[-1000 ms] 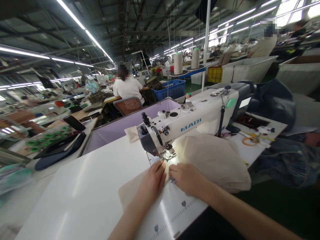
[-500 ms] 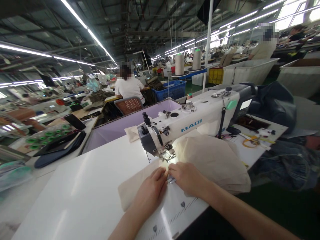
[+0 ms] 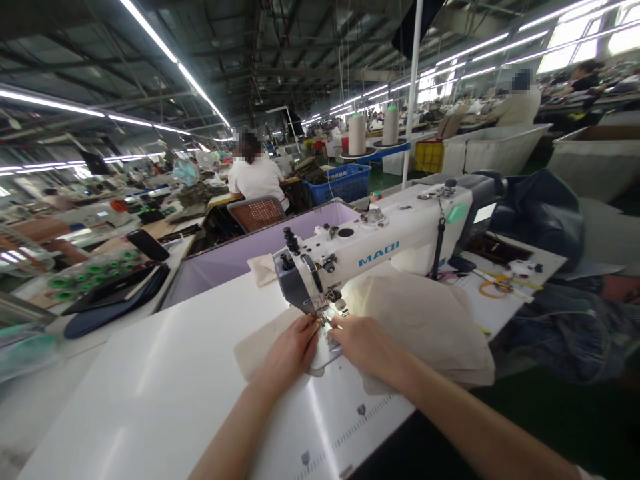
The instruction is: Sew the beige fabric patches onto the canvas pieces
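A white sewing machine (image 3: pixel 380 247) marked MAQI stands on a white table, its needle area lit by a small lamp. Beige fabric (image 3: pixel 425 313) bunches under the machine's arm, right of the needle, and a flatter beige part (image 3: pixel 255 343) lies on the left. My left hand (image 3: pixel 295 343) is closed at the fabric's edge just left of the presser foot (image 3: pixel 327 317), fingertips close to it. On the other side, my right hand (image 3: pixel 363 340) pinches the fabric near the foot, its wrist against the bunched cloth. The fingertips partly hide the needle.
A lilac-lined bin (image 3: pixel 225 260) sits behind the table. Scissors and yellow tape (image 3: pixel 495 287) lie at the table's right end, with denim (image 3: pixel 560 327) beside it. Two thread cones (image 3: pixel 357 137) stand behind the machine. A person in white (image 3: pixel 256 175) sits farther back.
Both hands have moved forward to the presser foot, carrying the fabric's near edge away from me. The machine's metal plate now shows between and in front of my hands.
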`<state>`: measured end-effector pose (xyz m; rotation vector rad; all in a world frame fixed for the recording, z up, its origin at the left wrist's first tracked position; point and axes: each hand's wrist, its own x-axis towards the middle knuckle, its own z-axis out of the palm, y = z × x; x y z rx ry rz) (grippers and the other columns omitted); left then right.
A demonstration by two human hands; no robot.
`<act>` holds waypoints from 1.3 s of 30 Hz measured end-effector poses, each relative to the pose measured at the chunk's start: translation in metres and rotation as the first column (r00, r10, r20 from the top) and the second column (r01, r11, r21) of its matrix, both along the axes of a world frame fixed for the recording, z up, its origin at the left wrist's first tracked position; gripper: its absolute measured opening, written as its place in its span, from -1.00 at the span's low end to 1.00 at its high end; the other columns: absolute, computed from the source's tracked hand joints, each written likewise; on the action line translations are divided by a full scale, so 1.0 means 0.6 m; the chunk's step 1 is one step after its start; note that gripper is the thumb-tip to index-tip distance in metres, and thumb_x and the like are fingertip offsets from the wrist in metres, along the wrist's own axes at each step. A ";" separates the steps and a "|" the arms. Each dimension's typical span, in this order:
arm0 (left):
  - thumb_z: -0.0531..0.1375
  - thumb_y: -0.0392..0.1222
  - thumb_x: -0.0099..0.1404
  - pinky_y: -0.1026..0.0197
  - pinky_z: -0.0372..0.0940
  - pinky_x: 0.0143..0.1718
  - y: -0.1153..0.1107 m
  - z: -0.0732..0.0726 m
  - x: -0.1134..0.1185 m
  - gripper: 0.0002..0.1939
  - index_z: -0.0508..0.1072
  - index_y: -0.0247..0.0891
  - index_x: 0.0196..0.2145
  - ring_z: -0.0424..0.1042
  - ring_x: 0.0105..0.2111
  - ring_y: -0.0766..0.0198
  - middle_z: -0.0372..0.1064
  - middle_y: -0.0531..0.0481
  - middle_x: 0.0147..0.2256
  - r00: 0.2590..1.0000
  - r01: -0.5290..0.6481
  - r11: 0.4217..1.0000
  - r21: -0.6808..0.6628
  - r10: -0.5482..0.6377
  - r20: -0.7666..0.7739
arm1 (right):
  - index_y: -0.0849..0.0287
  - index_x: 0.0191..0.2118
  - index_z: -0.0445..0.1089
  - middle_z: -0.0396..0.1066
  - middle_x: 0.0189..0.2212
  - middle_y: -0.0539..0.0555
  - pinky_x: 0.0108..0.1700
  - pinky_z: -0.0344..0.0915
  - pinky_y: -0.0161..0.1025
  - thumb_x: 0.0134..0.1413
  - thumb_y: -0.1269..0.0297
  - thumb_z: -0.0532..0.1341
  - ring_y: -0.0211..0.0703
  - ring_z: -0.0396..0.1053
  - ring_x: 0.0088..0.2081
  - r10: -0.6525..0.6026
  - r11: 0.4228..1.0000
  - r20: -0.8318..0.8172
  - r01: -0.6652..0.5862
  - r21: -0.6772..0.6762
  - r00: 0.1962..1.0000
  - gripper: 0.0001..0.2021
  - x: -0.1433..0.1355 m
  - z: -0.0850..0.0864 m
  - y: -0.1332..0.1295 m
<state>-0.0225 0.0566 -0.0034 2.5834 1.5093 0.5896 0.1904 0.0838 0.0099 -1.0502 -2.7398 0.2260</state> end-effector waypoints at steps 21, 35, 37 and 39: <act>0.01 -0.17 0.52 0.03 0.41 0.16 -0.002 0.003 -0.002 -0.67 0.47 -0.23 0.08 0.47 0.07 0.10 0.43 -0.18 0.08 1.000 0.018 1.000 -0.025 -0.017 0.019 | 0.19 -0.18 0.50 0.49 -0.14 0.09 -0.25 0.27 -0.25 0.33 0.47 0.12 -0.11 0.44 -0.19 0.042 0.999 -0.008 -0.042 -0.035 0.999 -0.81 0.005 -0.003 -0.009; 0.04 -0.17 0.49 -0.20 0.23 0.29 -0.015 -0.037 -0.003 -0.62 0.38 -0.23 0.20 0.29 0.25 -0.02 0.35 -0.23 0.19 0.980 -0.180 0.983 0.032 0.182 -0.077 | 0.17 -0.14 0.48 0.47 -0.12 0.10 -0.32 0.28 -0.22 0.32 0.48 0.15 -0.08 0.45 -0.23 0.010 1.000 0.025 -0.010 -0.006 1.000 -0.83 0.003 -0.031 -0.059; 0.04 -0.15 0.50 -0.18 0.23 0.29 -0.032 -0.032 0.000 -0.60 0.37 -0.25 0.22 0.28 0.26 -0.03 0.33 -0.23 0.22 0.971 -0.220 0.975 0.002 0.219 -0.099 | 0.17 -0.14 0.47 0.46 -0.10 0.09 -0.31 0.27 -0.23 0.34 0.46 0.15 -0.10 0.44 -0.23 0.019 1.000 -0.029 -0.019 0.015 0.999 -0.85 0.009 -0.042 -0.062; 0.03 -0.11 0.51 -0.15 0.24 0.29 -0.059 -0.021 0.007 -0.58 0.37 -0.25 0.23 0.28 0.27 -0.03 0.30 -0.22 0.25 0.961 -0.254 0.966 -0.045 0.247 -0.126 | 0.16 -0.15 0.46 0.46 -0.11 0.07 -0.28 0.28 -0.24 0.32 0.46 0.17 -0.11 0.43 -0.21 0.033 0.999 -0.080 -0.031 0.021 0.996 -0.87 0.014 -0.049 -0.062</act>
